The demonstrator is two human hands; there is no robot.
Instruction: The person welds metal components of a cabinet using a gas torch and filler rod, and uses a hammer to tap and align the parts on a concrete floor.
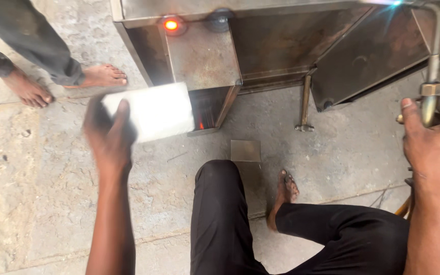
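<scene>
Across the top of the frame, the steel cabinet (pixel 281 51) looks heavy, rigid and hot at its glowing spots. Left of centre, the left hand (pixel 109 137) pinches a blurred white slab (pixel 151 111) by its edge; it seems light and stiff. At the right edge, the right hand (pixel 431 140) wraps a torch (pixel 432 66), its flame cut off.

One head-worn camera looks steeply down, close over the concrete floor (pixel 52 203).

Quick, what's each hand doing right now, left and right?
Left hand: closed on a pale flat block, blurred.
Right hand: closed on a torch with a lit tip.
</scene>
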